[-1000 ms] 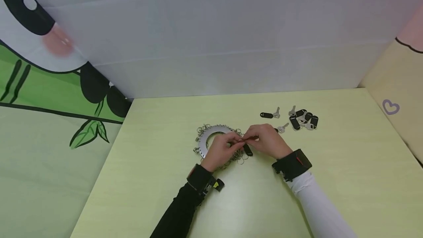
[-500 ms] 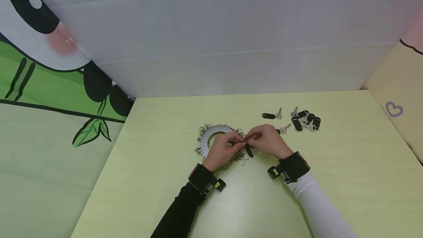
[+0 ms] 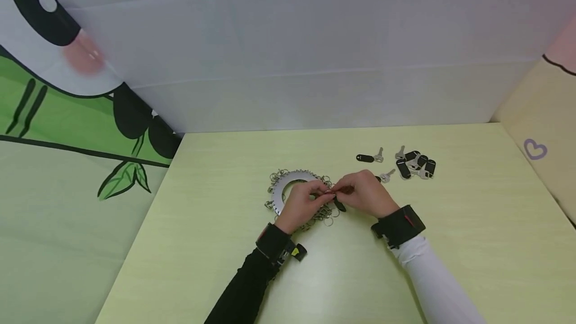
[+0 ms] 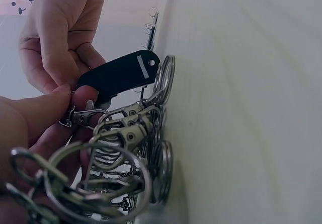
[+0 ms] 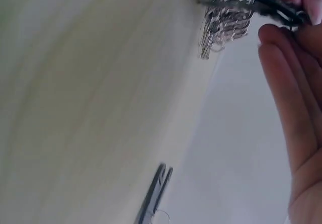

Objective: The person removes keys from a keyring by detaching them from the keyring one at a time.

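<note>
In the head view a silver notched ring (image 3: 280, 187) lies on the table, its edge hung with many small metal clasps and split rings. My left hand (image 3: 299, 204) reaches over its right side. In the left wrist view, that hand's thumb and finger pinch a small swivel clasp (image 4: 83, 117). My right hand (image 3: 365, 193) meets the left fingertips and pinches the end of a black key tag (image 4: 118, 74), which hangs beside the clasps; the exact grip is hidden between the fingers. In the right wrist view the tag appears edge-on near the right fingers (image 5: 284, 68).
Behind my right hand lie a black-tagged key (image 3: 365, 158) and another key (image 3: 387, 176) partly covered by the hand. Farther right sits a pile of several tagged keys (image 3: 415, 164). A pale wall cloth (image 3: 315, 99) borders the table's back.
Both hands stay nearly in place at the ring's right side. The black tag below the fingers has turned and swung a little; the right wrist tilted and then turned back.
</note>
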`<state>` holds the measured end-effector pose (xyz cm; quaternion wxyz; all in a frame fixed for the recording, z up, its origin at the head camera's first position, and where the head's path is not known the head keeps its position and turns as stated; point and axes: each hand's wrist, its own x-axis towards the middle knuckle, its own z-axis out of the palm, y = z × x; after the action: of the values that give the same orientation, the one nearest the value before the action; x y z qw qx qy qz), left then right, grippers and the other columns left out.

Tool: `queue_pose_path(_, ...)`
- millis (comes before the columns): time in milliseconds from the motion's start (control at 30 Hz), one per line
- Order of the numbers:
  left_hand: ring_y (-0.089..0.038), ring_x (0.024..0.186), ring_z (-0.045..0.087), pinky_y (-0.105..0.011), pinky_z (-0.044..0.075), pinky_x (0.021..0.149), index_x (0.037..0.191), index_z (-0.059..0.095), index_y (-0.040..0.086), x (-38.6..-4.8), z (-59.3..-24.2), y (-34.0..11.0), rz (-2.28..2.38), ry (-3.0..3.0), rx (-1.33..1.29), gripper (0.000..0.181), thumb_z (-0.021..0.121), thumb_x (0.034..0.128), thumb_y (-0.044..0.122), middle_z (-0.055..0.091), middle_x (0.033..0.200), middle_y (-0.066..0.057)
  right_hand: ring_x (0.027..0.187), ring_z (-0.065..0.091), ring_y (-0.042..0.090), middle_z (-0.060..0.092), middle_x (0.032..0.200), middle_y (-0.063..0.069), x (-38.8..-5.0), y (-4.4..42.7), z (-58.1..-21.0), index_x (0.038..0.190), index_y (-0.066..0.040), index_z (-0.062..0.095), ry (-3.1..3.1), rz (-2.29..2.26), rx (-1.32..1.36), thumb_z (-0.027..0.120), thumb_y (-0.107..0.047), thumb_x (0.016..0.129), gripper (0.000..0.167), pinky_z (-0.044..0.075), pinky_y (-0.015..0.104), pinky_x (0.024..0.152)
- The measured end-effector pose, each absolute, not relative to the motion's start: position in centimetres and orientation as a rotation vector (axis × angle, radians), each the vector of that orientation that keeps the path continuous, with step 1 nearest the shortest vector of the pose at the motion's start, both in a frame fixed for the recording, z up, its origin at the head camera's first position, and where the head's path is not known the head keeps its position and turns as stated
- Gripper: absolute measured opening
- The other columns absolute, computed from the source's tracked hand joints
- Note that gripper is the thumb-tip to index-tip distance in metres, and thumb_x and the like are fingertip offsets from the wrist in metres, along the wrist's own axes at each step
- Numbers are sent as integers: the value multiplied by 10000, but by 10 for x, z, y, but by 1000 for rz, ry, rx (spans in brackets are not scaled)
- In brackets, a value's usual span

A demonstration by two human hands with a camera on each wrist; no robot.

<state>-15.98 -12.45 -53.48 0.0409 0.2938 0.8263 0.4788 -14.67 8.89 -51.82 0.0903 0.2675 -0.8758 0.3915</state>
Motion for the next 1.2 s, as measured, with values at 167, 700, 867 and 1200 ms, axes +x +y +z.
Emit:
queue_pose_path(167, -85, 890, 737, -239, 579, 762, 977, 760, 128, -159, -535, -125, 1466, 2534, 904, 70, 742, 980, 195, 767, 962, 5, 724, 719, 46, 799, 844, 20, -148, 88, -522, 936, -133, 839, -2622, 1224, 727, 764, 4, 851, 178, 564, 235, 665)
queue_pose_path(700, -100, 866, 741, -237, 549, 688, 1045, 759, 146, -160, -535, -125, 1483, 2543, 864, 83, 740, 982, 197, 790, 948, -2, 758, 642, 33, 754, 882, -82, -152, 95, -525, 1036, -170, 843, -2578, 1320, 783, 756, -7, 918, 219, 554, 247, 685)
queue_pose_path(867, -123, 891, 749, -244, 549, 717, 1031, 756, 146, -160, -535, -125, 1492, 2542, 834, 77, 730, 988, 205, 797, 945, -10, 775, 598, 38, 696, 907, -84, -152, 96, -524, 1098, -165, 826, -2563, 1316, 865, 735, -8, 947, 236, 551, 254, 688)
queue_pose_path(1200, -174, 871, 765, -254, 573, 764, 1020, 761, 118, -160, -535, -124, 1529, 2505, 867, 66, 727, 988, 164, 802, 934, -43, 836, 729, 107, 785, 928, -20, -151, 95, -523, 1030, -144, 831, -2562, 1371, 742, 805, 15, 867, 229, 608, 276, 733)
